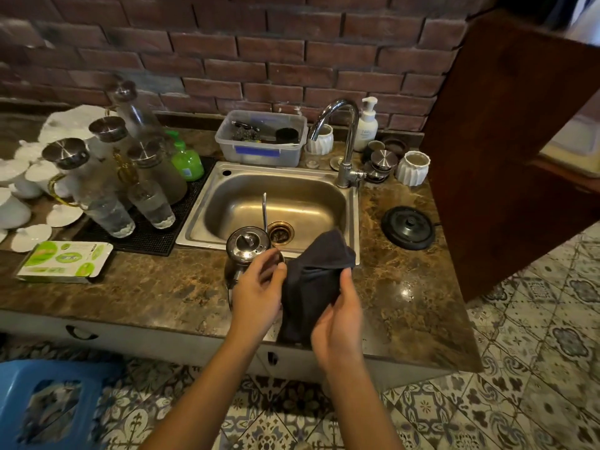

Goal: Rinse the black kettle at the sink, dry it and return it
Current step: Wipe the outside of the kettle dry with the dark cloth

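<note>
Kitchen table (146, 287). Probably past rinsing: clamps right hand (337, 323) fingers on cloth (315, 271) beside kettle (248, 243) before sink (292, 203); left hand (256, 293) fingers' hold unclear. Leaves drying, return.

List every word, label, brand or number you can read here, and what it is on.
No text here is legible.
White pump bottle: pale label, too blurred.
Green plastic bottle: label too blurred.
Green-and-white flat packet: print too small.
Clear plastic tub: blue sticker, nothing readable.
</note>
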A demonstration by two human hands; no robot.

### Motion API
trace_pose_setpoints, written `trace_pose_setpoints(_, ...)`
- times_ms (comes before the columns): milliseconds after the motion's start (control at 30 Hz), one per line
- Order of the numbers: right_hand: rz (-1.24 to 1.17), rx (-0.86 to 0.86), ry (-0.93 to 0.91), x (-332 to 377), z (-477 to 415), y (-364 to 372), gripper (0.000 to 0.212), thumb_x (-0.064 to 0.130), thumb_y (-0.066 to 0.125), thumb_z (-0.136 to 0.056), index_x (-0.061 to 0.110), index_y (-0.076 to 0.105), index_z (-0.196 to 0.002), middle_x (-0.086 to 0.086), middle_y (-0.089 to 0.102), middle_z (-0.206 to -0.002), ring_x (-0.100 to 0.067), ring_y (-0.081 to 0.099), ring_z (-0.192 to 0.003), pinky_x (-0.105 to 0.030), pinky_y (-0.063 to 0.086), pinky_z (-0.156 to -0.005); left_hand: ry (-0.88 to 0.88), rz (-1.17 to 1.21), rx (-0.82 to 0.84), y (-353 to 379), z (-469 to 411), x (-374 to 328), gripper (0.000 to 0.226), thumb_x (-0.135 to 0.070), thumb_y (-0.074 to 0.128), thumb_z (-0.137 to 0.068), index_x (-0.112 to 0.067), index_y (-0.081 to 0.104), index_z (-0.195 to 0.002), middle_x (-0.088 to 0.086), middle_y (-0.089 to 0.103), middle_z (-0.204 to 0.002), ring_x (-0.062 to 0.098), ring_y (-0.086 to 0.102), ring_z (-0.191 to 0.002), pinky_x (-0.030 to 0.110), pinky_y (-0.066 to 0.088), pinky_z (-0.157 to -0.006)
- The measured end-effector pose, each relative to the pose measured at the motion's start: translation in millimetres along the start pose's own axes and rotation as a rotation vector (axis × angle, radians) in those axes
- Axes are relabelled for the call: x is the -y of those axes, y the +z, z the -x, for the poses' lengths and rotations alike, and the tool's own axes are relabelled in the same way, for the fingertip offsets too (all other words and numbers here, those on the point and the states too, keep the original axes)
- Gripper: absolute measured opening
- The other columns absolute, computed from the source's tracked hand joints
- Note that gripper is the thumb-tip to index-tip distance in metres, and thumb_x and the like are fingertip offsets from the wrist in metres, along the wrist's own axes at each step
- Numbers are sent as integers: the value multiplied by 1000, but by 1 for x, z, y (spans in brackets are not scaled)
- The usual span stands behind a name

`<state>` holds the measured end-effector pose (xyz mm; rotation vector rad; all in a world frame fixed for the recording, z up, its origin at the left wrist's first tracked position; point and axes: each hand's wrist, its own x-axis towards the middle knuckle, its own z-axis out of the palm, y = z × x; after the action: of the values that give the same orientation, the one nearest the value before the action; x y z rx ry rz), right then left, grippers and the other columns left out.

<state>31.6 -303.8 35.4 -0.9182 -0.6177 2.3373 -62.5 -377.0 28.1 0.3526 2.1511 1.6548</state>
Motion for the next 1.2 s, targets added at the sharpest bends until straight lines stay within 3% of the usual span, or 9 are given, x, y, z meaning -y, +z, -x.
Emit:
trace_pose_setpoints(100,-43,19,-21,14,13,3,39,38,43,-105,17,63,-132,-10,72,-128,-24,65,-122,-44,46,-108,-426,468,85,6,11,-7,36,-38,59,-97,-19,64,-127,6,75,-119,20,69,-112,42,52,-102)
trace_pose_setpoints(167,-57,33,-34,21,20,5,38,37,40,-106,19,65,-128,-8,73,-126,-19,70,-113,-38,50,-96,-539,680,185,5,21,-12,43,-47,57,-97,-17,65,-126,10,75,-120,26,68,-116,46,46,-107)
trace_pose_setpoints(333,-69,60,-46,27,29,5,51,53,44,-99,20,64,-133,-10,69,-133,-27,60,-128,-48,38,-113,-385,735,159,-11,38,-33,31,-29,52,-102,-15,66,-126,10,75,-120,26,68,-113,43,50,-96)
trace_pose_setpoints(533,46,182,9,35,33,1,52,54,42,-99,18,71,-123,-12,71,-126,-32,60,-126,-46,46,-102,-177,558,109,-45,36,-45,21,-15,56,-100,-15,70,-115,8,79,-101,20,75,-89,32,57,-68)
trace_pose_setpoints(633,168,256,12,38,33,9,40,44,47,-99,21,73,-119,-12,71,-125,-31,65,-119,-50,50,-98,-130,538,88,-64,32,-47,17,-10,58,-98,-17,71,-106,3,80,-95,17,75,-87,33,58,-71)
trace_pose_setpoints(767,388,309,-24,39,29,23,42,31,61,-91,12,66,-128,-15,70,-128,-33,65,-122,-49,53,-96,-107,526,94,-90,24,-46,20,-10,59,-98,-13,69,-115,4,78,-104,20,73,-99,36,57,-81)
trace_pose_setpoints(900,537,368,-61,36,26,47,27,17,63,-92,9,71,-117,-14,74,-119,-29,69,-116,-42,54,-94,-96,529,85,-120,8,-39,24,-10,59,-97,-11,68,-120,4,77,-104,20,72,-100,30,56,-73)
trace_pose_setpoints(1000,640,408,-64,26,20,73,19,14,64,-92,12,77,-106,-11,78,-107,-25,74,-105,-31,59,-80,-110,529,117,-144,-9,-34,24,-10,59,-98,-12,68,-120,1,78,-101,18,72,-97,28,57,-70)
trace_pose_setpoints(1200,777,484,-96,1,6,135,25,17,64,-94,7,73,-115,-15,76,-110,-28,73,-104,-34,55,-82,-286,810,255,-205,-47,-25,25,-16,55,-98,-15,70,-118,4,77,-107,19,70,-102,30,59,-73)
